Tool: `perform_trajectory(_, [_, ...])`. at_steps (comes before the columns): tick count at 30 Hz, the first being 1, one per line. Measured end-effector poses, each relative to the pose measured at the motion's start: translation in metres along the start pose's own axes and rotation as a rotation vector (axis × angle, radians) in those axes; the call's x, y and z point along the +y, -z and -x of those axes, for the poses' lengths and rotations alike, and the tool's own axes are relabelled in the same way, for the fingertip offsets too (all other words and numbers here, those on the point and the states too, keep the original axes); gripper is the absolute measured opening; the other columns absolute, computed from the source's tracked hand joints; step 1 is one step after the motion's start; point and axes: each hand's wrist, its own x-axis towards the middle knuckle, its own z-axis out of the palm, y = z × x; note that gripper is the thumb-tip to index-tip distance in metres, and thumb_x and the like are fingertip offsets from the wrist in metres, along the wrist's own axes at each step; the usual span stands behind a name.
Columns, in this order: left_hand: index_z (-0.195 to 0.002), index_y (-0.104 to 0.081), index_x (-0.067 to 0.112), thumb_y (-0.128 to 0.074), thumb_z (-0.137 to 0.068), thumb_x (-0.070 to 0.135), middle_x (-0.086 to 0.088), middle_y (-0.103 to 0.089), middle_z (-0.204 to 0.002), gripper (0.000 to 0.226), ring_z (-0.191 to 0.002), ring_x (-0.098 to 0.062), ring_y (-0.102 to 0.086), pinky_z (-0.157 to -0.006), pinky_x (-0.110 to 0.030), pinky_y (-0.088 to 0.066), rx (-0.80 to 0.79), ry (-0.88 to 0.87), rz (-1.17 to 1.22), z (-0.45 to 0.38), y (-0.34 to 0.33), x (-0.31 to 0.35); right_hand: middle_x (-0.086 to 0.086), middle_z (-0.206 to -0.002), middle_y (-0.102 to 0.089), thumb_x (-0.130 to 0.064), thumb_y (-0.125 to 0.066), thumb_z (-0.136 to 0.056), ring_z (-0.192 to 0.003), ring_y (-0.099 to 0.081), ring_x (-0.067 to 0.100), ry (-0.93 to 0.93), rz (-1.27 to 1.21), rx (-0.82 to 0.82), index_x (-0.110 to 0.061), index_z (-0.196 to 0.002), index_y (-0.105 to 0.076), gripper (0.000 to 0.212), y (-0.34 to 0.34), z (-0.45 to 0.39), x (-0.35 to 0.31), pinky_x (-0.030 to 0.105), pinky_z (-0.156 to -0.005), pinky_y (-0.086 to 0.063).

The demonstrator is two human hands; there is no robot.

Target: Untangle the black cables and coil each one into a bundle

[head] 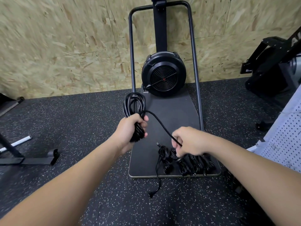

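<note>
My left hand (pixel 130 128) grips a coiled black cable (pixel 134 103) at its middle, and the loops stand up above my fist. The free tail of that cable (pixel 161 124) runs down to the right into my right hand (pixel 189 141), which pinches it near its end. Below my right hand, several coiled black cable bundles (pixel 192 163) lie side by side on the front of a black base plate (pixel 143 167). A loose cable end with a plug (pixel 154 190) trails from the leftmost bundle off the plate onto the floor.
The base plate belongs to a black fan machine (pixel 163 75) with a tube frame against an OSB wall. The floor is speckled black rubber. A metal stand foot (pixel 37 159) lies at left, dark equipment (pixel 273 66) at right, and a white perforated panel (pixel 283 139) at the right edge.
</note>
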Motion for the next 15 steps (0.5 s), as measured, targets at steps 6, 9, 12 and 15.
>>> perform_trajectory(6, [-0.103,-0.065,0.011,-0.048,-0.096,0.011,0.001,-0.048,-0.077,0.018,-0.063,-0.015,-0.045,-0.059,-0.028,-0.049,0.054,0.033,0.015,-0.004,0.017,0.007,-0.003,-0.088,-0.076,-0.028,-0.085,-0.093,-0.082,-0.071,0.018,0.06,0.004,0.053,-0.028,-0.089,-0.074,0.012,-0.005,0.001,0.006,0.037,-0.077,-0.058])
perform_trajectory(9, [-0.104,-0.069,0.012,-0.056,-0.091,0.01,0.0,-0.051,-0.079,0.018,-0.064,-0.016,-0.048,-0.06,-0.03,-0.052,0.074,0.042,-0.051,-0.002,0.019,0.002,-0.006,-0.086,-0.075,-0.041,-0.084,-0.094,-0.079,-0.069,0.012,0.099,-0.175,0.221,-0.026,-0.085,-0.074,0.02,-0.001,0.0,-0.002,0.035,-0.08,-0.057])
perform_trajectory(12, [-0.103,-0.072,0.013,-0.064,-0.083,0.012,-0.003,-0.053,-0.079,0.021,-0.067,-0.018,-0.049,-0.061,-0.032,-0.054,0.053,0.051,-0.153,-0.001,0.015,-0.004,-0.006,-0.064,-0.06,-0.045,-0.076,-0.101,-0.058,-0.049,0.01,0.152,-0.306,0.288,-0.019,-0.08,-0.072,0.033,0.007,0.001,-0.018,0.03,-0.063,-0.043])
perform_trajectory(15, [-0.104,-0.074,0.014,-0.071,-0.078,0.018,-0.003,-0.056,-0.079,0.027,-0.068,-0.018,-0.052,-0.062,-0.032,-0.055,-0.019,0.059,-0.203,0.004,0.005,-0.009,0.0,-0.054,-0.049,-0.035,-0.07,-0.107,-0.047,-0.04,0.007,0.168,-0.31,0.374,-0.015,-0.078,-0.075,0.036,0.011,0.005,-0.036,0.019,-0.051,-0.032])
